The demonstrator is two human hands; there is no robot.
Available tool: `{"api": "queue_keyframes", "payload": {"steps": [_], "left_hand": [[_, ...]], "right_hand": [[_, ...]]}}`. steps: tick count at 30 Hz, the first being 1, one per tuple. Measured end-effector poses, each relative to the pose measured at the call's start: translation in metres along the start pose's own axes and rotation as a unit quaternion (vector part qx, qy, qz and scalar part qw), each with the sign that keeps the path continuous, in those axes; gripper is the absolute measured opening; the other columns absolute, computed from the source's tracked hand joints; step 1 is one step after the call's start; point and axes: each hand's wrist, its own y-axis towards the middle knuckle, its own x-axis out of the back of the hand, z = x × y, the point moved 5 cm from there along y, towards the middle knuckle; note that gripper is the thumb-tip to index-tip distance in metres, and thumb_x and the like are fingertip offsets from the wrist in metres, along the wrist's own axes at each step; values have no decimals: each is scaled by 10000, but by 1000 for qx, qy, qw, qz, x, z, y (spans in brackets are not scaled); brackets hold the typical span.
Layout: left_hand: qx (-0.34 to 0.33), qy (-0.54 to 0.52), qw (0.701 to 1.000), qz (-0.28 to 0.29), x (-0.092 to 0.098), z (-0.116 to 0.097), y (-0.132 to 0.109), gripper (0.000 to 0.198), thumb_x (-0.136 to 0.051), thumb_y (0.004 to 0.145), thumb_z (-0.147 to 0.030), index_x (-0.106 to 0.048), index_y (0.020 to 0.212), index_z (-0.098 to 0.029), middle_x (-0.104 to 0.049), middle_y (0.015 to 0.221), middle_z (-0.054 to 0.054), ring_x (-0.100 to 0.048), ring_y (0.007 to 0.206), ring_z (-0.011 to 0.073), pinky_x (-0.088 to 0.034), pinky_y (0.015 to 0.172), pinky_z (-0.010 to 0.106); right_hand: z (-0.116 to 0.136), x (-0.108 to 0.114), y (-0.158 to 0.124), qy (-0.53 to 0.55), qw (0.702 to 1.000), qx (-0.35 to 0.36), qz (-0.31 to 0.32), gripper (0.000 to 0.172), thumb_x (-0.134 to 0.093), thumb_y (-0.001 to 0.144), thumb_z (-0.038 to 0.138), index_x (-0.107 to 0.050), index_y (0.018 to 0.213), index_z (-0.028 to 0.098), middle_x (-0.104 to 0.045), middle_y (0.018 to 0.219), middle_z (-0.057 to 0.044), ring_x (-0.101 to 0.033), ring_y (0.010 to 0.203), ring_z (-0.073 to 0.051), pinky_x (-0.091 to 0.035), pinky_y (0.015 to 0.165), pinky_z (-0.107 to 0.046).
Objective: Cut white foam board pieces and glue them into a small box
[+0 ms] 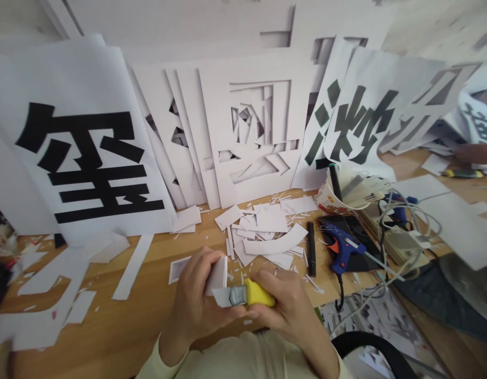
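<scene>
Low over the front of the table, my left hand (pixel 194 295) is closed around a small white foam board piece (pixel 217 276), its edge turned up. My right hand (pixel 288 302) grips a yellow utility knife (pixel 259 293). The knife's bare blade (pixel 221 296) points left and lies against or just in front of the piece; I cannot tell if it touches. Both thumbs meet near the knife. Behind my left hand a flat white piece (pixel 179 269) lies on the wood, partly covered by the fingers.
White offcuts (pixel 267 226) are heaped behind my hands. A black marker (pixel 311 249), a blue glue gun (pixel 346 247) and a paper bowl (pixel 330 192) with tangled cables sit right. Cut-out boards (pixel 211 131) and character sheets (pixel 89 68) lean behind. Another person's hand (pixel 474 155) shows far right.
</scene>
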Motion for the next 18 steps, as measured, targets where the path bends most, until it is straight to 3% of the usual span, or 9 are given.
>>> {"api": "queue_keyframes", "payload": {"steps": [8,15,18], "left_hand": [[-5,-29,1000,4,1,-1,-1,359,-577,971,-604,-584,986,-246,-638,764,-7,-588,645,165,-465,582,272],[-15,-13,1000,-4,2,-2,-4,514,-531,925,-735,-587,1054,-241,-666,836,27,-630,722,202,-501,632,303],[-14,-29,999,-21,4,-4,-4,313,-615,961,-561,-598,1015,-253,-649,777,-4,-600,667,176,-482,621,283]], "right_hand": [[-6,-3,-1,-64,997,-23,-25,638,-381,1016,735,-626,750,210,-546,586,2,-470,515,-144,-278,509,-278],[-2,-4,0,-7,1000,6,-2,635,-375,1015,739,-613,737,220,-492,549,26,-430,488,-134,-273,495,-276],[-7,-3,1,-35,999,-8,-32,616,-415,1005,735,-630,761,211,-557,596,-4,-495,530,-152,-309,519,-276]]}}
